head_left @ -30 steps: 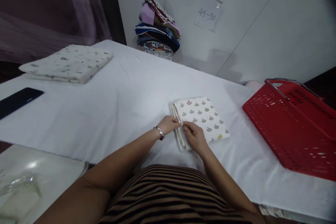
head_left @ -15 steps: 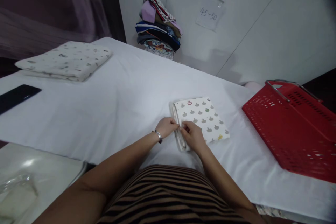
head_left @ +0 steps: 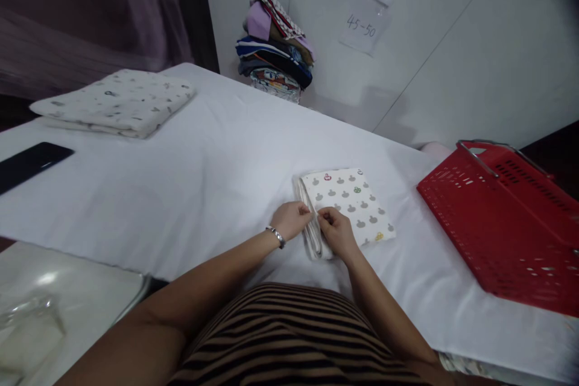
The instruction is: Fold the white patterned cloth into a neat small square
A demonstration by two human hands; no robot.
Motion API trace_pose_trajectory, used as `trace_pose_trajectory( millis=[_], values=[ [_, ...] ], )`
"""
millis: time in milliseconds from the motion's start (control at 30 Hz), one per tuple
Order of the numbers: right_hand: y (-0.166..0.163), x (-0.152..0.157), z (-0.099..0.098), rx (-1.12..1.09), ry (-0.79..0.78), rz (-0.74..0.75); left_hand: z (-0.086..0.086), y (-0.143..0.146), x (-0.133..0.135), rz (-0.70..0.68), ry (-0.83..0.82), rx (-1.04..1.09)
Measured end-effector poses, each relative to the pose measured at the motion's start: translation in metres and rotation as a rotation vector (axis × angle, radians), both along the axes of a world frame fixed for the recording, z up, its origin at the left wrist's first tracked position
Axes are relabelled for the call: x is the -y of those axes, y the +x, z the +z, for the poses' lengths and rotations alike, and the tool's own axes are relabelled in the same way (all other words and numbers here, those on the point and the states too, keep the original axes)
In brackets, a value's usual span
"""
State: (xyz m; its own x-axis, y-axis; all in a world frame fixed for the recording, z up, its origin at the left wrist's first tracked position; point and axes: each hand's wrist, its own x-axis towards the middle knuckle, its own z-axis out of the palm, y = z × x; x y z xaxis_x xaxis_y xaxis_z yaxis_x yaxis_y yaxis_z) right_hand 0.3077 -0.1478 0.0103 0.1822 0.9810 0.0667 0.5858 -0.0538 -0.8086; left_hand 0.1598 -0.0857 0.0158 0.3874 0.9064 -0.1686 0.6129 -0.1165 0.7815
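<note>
A folded white cloth [head_left: 357,199] printed with grey, red, green and yellow mushroom shapes lies on the white-covered table in front of me. Its layered folds face left. My left hand [head_left: 292,219], with a bracelet at the wrist, pinches at the left folded edge of this cloth. Close beside it, my right hand [head_left: 337,230] rests over the cloth, thumb and forefinger closed on the edge of the top layer. The fingertips of both hands nearly meet, and the exact bit of fabric between them is too small to make out.
A red plastic basket [head_left: 502,223] with metal handles stands on the right. Another folded patterned cloth [head_left: 117,102] and a black phone [head_left: 34,164] lie at left. Stacked clothes [head_left: 275,42] rise behind the table's far edge, by the wall. A clear plastic bag [head_left: 31,332] is at lower left.
Both hands have shifted slightly to the right along the folded edge, still pinching. The top layer's edge appears lifted a little more from the folds beneath.
</note>
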Motion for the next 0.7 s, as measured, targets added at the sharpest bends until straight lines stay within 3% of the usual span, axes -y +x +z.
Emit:
trace_pose_trajectory(
  millis=[400, 700],
  values=[
    [-0.001, 0.001, -0.004, -0.071, 0.033, -0.016, 0.003, 0.016, -0.016, 0.117, 0.09, -0.144],
    [-0.001, -0.001, -0.008, -0.13, 0.037, -0.033, 0.003, 0.02, -0.035, 0.203, 0.062, -0.114]
  ],
)
